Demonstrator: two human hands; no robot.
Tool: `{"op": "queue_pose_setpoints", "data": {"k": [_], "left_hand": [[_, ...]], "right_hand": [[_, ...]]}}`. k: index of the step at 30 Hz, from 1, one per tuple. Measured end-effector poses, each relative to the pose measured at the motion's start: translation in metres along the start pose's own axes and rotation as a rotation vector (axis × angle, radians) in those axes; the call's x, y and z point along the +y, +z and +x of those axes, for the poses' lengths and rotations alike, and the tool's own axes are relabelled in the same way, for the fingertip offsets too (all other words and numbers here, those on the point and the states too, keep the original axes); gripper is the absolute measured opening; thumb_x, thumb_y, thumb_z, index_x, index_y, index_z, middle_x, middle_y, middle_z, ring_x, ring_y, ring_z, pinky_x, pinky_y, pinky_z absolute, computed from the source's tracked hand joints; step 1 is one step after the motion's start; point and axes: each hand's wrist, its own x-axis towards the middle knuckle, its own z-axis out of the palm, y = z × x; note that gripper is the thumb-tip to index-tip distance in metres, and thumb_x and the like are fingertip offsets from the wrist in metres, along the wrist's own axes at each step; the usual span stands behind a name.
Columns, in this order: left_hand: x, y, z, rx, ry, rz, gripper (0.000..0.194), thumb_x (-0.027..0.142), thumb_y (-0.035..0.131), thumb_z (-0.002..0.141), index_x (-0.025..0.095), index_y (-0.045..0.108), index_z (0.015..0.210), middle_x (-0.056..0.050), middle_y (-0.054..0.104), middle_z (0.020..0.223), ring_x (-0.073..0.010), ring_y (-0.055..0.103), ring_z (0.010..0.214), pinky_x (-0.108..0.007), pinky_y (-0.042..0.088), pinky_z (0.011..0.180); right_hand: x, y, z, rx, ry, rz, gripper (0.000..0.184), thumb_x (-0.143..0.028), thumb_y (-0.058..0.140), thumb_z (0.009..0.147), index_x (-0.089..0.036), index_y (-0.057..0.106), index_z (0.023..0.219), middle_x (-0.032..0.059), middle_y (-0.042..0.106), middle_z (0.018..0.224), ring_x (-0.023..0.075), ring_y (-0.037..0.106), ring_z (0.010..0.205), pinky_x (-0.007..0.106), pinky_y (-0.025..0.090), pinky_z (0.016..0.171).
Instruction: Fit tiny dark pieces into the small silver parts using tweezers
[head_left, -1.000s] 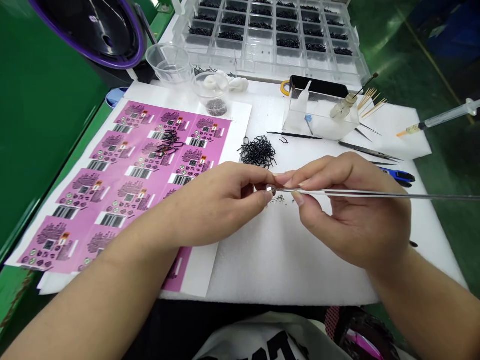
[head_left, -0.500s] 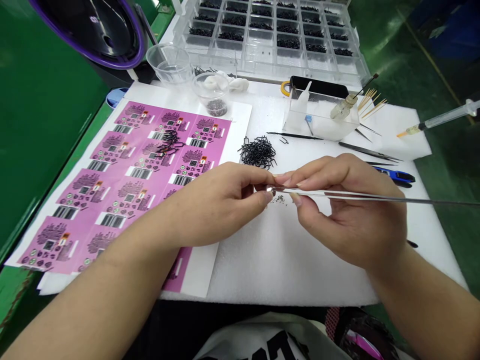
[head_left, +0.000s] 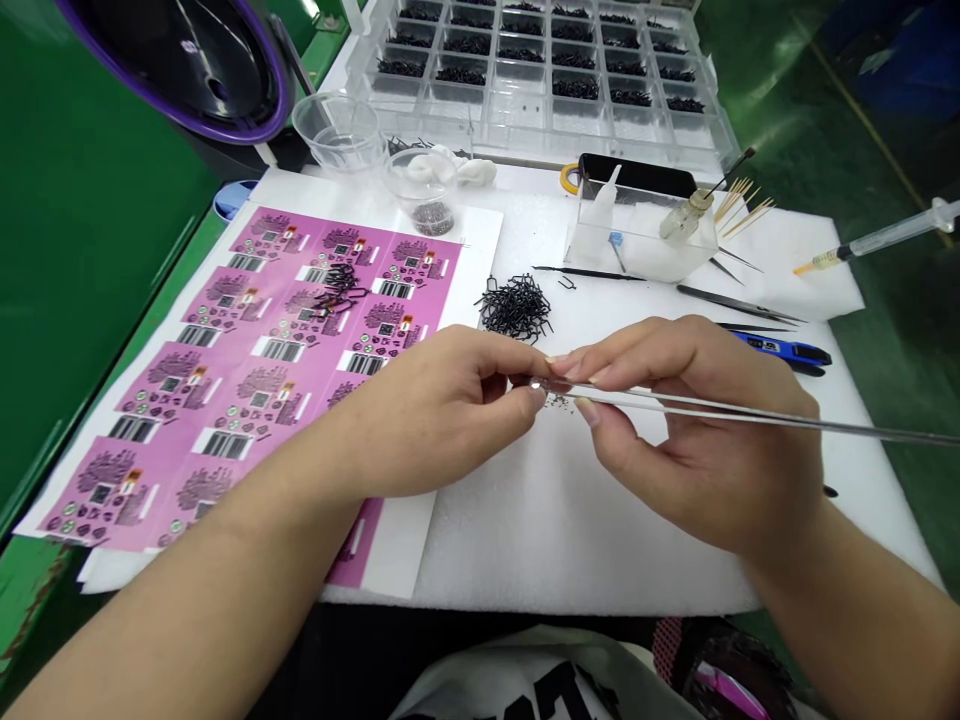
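Head view: the left hand (head_left: 457,412) pinches a tiny shiny bit (head_left: 538,384), and the right hand (head_left: 712,440) grips a long thin metal tool (head_left: 847,429). Their fingertips are near a pile of black wires (head_left: 516,307).

Clear syringe (head_left: 883,237), blue tool (head_left: 786,348), wooden sticks (head_left: 737,200); purple-rimmed black disc (head_left: 202,85)

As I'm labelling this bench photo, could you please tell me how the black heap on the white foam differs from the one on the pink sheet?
The foam heap is larger; the sheet heap is smaller and sparser. The foam heap lies on plain white; the sheet heap lies over printed labels. Both consist of thin, bent black pieces.
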Motion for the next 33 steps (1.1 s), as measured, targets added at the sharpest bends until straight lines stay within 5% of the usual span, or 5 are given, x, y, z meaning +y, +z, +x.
{"op": "queue_pose_setpoints", "data": {"k": [33], "left_hand": [[0.0017,0.0004,-0.0012,0.003,-0.011,-0.019,0.019,0.022,0.051,0.089,0.020,0.067,0.077,0.004,0.057,0.066,-0.0106,0.048,0.059,-0.025,0.037,0.054]], "right_hand": [[-0.0050,-0.0039,0.0001,-0.013,0.015,-0.042,0.032,-0.001,0.067,0.075,-0.027,0.060,0.094,0.0006,0.072,0.097,0.0214,0.069,0.095,0.038,0.060,0.085]]}}
